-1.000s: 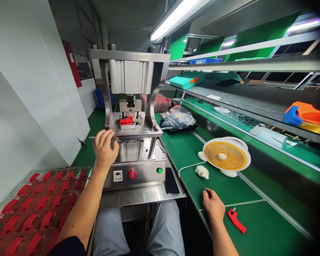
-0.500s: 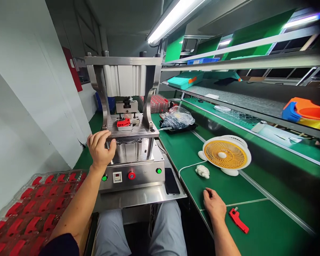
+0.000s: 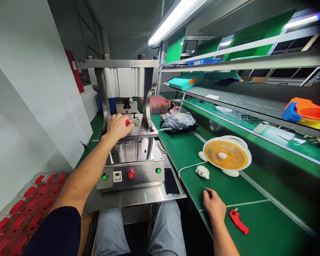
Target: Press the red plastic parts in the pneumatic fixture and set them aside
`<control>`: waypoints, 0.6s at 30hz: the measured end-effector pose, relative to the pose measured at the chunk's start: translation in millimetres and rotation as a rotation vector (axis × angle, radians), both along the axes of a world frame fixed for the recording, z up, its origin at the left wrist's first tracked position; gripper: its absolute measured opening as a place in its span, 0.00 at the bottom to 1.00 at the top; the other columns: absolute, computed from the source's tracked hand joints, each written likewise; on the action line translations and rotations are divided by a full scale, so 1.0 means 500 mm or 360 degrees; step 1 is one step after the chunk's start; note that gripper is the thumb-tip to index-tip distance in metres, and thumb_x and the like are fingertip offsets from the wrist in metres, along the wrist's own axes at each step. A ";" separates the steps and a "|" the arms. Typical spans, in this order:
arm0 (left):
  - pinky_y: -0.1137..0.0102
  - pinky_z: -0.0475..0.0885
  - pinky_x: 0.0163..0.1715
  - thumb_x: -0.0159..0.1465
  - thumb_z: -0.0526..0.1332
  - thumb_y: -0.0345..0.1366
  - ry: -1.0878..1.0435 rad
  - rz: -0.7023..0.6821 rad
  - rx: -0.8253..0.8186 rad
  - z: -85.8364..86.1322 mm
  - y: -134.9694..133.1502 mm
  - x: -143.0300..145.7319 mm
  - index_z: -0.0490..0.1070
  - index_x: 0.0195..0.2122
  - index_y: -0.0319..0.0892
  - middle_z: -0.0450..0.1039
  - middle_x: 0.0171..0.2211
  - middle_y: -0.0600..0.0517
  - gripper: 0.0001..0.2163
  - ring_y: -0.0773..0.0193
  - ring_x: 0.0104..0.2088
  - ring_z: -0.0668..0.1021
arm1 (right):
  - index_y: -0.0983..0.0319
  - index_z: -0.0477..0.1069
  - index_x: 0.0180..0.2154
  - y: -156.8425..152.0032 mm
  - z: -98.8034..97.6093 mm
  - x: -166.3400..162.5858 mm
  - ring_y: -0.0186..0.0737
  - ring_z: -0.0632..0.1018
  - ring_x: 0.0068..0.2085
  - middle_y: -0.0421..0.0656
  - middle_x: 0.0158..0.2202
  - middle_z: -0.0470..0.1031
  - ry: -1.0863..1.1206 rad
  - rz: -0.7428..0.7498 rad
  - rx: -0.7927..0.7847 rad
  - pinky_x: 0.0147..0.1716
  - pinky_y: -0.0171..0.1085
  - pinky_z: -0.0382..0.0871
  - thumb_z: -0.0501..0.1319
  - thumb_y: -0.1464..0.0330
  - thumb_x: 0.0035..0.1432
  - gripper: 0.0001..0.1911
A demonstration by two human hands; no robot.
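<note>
My left hand (image 3: pixel 119 126) reaches into the bench press (image 3: pixel 122 63), its fingers and thumb around a red plastic part (image 3: pixel 127 123) at the metal fixture. Most of that part is hidden behind the hand. My right hand (image 3: pixel 214 204) rests on the green bench mat (image 3: pixel 192 185) with its fingers curled in, and nothing shows in them. Just right of it lies another red plastic part (image 3: pixel 239 221), curved, with a small metal pin at one end.
Green buttons (image 3: pixel 158 170) and a red stop button (image 3: pixel 131 175) line the press front. A phone (image 3: pixel 171 181) lies beside it. Clear trays of red parts (image 3: pixel 33 204) stand at the left. A fan (image 3: pixel 226 154) and a crumpled white bundle (image 3: pixel 202 172) are on the bench.
My left hand has moved from the left edge of the press plate up and right onto the red part in the fixture. My right hand has stayed in place.
</note>
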State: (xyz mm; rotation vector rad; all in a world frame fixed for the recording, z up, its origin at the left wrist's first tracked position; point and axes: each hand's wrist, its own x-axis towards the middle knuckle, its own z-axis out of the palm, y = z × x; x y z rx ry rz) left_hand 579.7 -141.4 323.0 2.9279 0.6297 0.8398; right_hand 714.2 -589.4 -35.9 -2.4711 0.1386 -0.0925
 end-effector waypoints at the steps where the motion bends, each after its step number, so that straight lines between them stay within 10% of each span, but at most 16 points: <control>1: 0.54 0.70 0.52 0.66 0.61 0.49 0.0026 0.0015 -0.0007 0.005 -0.003 -0.002 0.76 0.47 0.46 0.74 0.51 0.42 0.15 0.44 0.54 0.72 | 0.64 0.77 0.52 0.000 0.000 0.000 0.57 0.80 0.43 0.50 0.37 0.80 0.0002 0.0000 -0.0001 0.45 0.47 0.72 0.52 0.58 0.62 0.26; 11: 0.55 0.72 0.46 0.65 0.62 0.40 -0.0010 0.0134 -0.0014 0.007 -0.040 -0.016 0.73 0.37 0.45 0.76 0.43 0.42 0.05 0.44 0.49 0.76 | 0.64 0.77 0.53 0.004 0.014 -0.010 0.57 0.79 0.45 0.51 0.41 0.81 -0.0007 -0.0017 0.0033 0.45 0.46 0.72 0.52 0.58 0.61 0.26; 18: 0.58 0.75 0.45 0.61 0.62 0.32 -0.0404 -0.0275 -0.0035 -0.020 -0.009 -0.093 0.77 0.41 0.46 0.80 0.39 0.48 0.08 0.51 0.43 0.79 | 0.63 0.78 0.50 0.011 0.032 -0.013 0.58 0.80 0.43 0.51 0.40 0.81 0.0022 -0.0039 0.0056 0.45 0.47 0.73 0.53 0.59 0.61 0.24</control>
